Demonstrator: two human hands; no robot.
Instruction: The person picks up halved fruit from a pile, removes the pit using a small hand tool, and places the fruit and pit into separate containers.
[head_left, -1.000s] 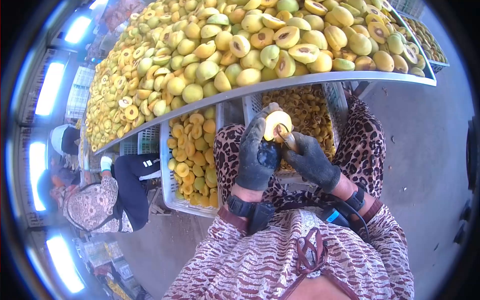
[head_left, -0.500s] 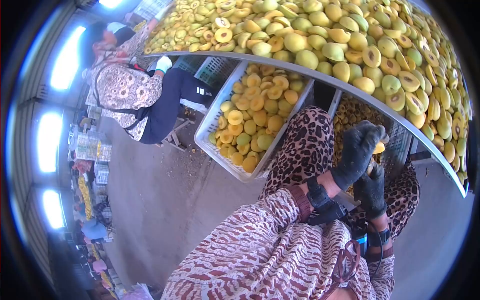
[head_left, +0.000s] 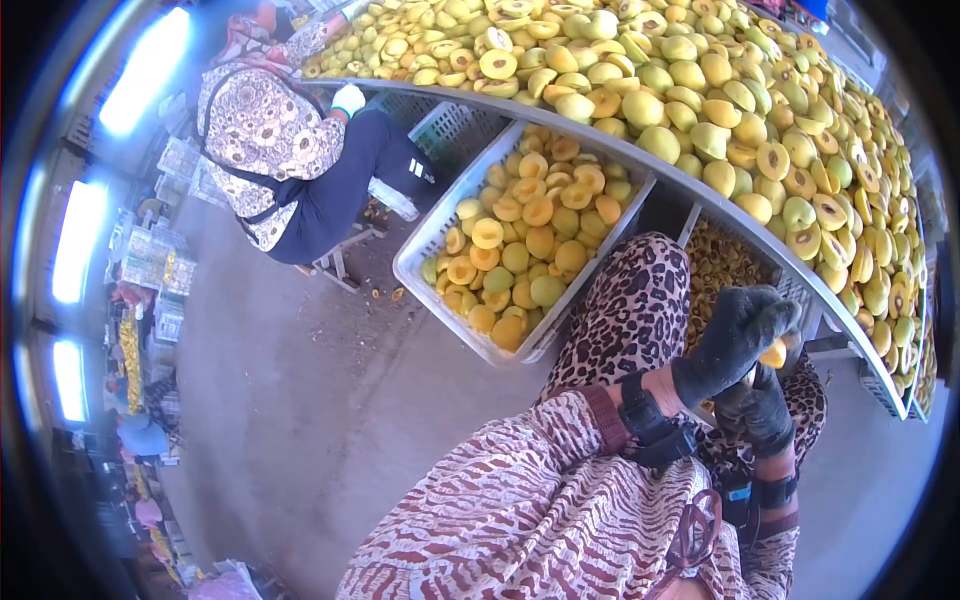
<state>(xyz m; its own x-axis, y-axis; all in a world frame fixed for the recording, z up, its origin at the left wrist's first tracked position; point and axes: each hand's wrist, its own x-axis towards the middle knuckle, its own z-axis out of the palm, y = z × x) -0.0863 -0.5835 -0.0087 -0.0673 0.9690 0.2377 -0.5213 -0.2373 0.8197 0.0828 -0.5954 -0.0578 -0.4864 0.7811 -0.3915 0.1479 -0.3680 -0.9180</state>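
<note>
Black gloves cover both of my hands. My left hand (head_left: 735,340) is closed round an apricot (head_left: 774,353), whose orange-yellow flesh shows at the fingers' edge. Just below it, my right hand (head_left: 757,412) is closed too, its fingertips close against the fruit. A small pale tip shows between the two hands; what the right hand grips is mostly hidden. Under the hands, between my knees, stands a crate of brown pits and scraps (head_left: 722,262).
A metal-edged table (head_left: 640,157) heaped with halved apricots (head_left: 690,75) curves across the top. A white crate (head_left: 405,262) of apricot halves stands left of my knee (head_left: 625,310). Farther left, a co-worker (head_left: 275,140) with a white glove sits on a low stool (head_left: 340,262).
The view has shifted, so the co-worker and table sit differently in frame. My hands stay close together around the apricot, the right one now nearer the left.
</note>
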